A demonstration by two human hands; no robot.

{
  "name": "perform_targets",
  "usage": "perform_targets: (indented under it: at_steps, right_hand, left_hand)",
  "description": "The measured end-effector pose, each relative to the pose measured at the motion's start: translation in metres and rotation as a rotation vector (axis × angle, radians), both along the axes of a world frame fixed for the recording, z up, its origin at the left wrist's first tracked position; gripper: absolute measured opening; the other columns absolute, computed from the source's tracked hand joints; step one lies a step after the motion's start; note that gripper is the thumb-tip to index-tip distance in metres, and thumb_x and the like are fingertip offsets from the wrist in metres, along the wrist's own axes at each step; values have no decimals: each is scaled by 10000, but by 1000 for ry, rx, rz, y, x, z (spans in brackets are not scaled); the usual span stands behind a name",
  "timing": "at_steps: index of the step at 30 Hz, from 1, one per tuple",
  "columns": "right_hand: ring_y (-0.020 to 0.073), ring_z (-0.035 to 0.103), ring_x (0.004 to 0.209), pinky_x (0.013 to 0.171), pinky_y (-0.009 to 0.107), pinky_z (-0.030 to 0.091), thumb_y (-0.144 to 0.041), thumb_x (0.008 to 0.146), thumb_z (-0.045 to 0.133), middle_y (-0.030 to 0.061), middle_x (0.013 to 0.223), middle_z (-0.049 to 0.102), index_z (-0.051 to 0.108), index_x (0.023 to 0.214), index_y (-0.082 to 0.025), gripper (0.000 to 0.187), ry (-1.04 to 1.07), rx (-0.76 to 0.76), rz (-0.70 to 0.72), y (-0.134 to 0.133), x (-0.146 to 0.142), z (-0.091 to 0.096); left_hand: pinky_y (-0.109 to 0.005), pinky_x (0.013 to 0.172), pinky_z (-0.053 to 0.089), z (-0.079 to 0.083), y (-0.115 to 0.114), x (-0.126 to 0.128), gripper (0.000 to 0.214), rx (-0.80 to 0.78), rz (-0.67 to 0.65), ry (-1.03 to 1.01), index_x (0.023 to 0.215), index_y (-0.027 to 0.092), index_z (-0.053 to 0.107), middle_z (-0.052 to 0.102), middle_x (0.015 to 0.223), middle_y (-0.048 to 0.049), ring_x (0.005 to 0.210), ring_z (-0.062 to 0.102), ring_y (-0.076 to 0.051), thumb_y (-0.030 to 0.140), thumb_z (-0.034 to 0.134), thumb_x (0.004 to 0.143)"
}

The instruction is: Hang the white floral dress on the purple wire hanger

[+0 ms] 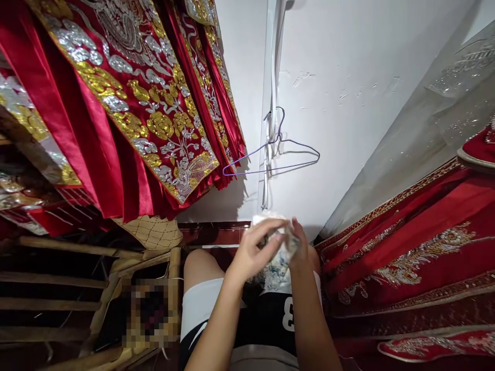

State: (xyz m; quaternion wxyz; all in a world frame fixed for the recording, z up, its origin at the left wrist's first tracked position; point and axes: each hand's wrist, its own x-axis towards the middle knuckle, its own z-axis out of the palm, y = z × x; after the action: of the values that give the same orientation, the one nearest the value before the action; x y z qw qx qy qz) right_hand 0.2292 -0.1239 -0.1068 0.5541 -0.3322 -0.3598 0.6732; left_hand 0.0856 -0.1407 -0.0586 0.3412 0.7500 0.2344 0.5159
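Note:
A bunched white cloth [277, 274] with a blue-grey pattern and a ruffled edge lies between my hands, over my lap. My left hand [258, 247] grips it from the left, fingers bent over the top and thumb pointing right. From the other side, my right hand [300, 243] holds the same cloth; its fingers are slightly blurred and partly hidden behind it. What kind of cloth item it is I cannot make out. Beyond my hands, a thin purple wire hanger [289, 169] hangs from a white strap [273, 77] on the wall.
Red garments with gold and silver embroidery [160, 123] hang at the left. Below them stands a bamboo chair [175, 273]. Along the right hang red beaded garments [410, 257] and a sheer white fabric [386, 154]. A white wall [348, 62] rises ahead.

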Motion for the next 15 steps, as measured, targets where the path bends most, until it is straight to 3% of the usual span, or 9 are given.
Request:
perform_targets:
  at_steps: [3, 6, 8, 10, 12, 15]
  right_hand:
    - [302, 680, 936, 744, 371, 543, -853, 713, 585, 96, 877, 726, 709, 1077, -198, 760, 6, 82, 222, 12, -16, 23]
    - [224, 668, 788, 675, 304, 504, -591, 705, 775, 66, 859, 725, 704, 1022, -171, 531, -154, 153, 417, 23, -14, 55]
    - [169, 622, 678, 620, 265, 462, -379, 659, 829, 35, 784, 704, 710, 905, -151, 356, -334, 210, 457, 30, -3, 75]
    - [145, 584, 630, 606, 254, 441, -264, 665, 770, 12, 712, 674, 708, 785, -147, 179, -528, 326, 376, 41, 9, 88]
    - [163, 607, 676, 664, 272, 466, -208, 683, 680, 16, 717, 680, 715, 734, -154, 82, -699, 477, 174, 57, 20, 94]
    - [231, 668, 951, 888, 341, 496, -177, 707, 590, 67, 1021, 747, 761, 995, -174, 335, -810, 618, -200, 94, 28, 85]
  left_hand:
    - [-383, 1125, 421, 3, 24, -19, 347, 16, 180, -36, 1326, 250, 618, 642, 1377, -92, 1298, 581, -246, 351, 563, 999]
    - [-417, 1116, 427, 4, 52, -35, 479, -87, 83, -41, 1425, 234, 499, 608, 1413, -123, 1304, 574, -268, 496, 453, 1025]
    - [-414, 1053, 466, -1, 64, -44, 525, -178, -27, 30, 1398, 205, 506, 668, 1294, -128, 1213, 615, -273, 556, 359, 1035]
    - [-377, 947, 499, -9, 68, -53, 521, -237, -105, 200, 1241, 178, 606, 717, 1077, -93, 1053, 645, -260, 570, 334, 1034]
    - [-312, 783, 493, -14, 65, -63, 486, -245, -115, 426, 1001, 165, 655, 678, 847, -37, 838, 619, -215, 572, 390, 1016]
    - [-257, 633, 395, -8, 57, -77, 436, -171, 9, 674, 822, 171, 593, 561, 688, 19, 652, 507, -152, 556, 466, 985]
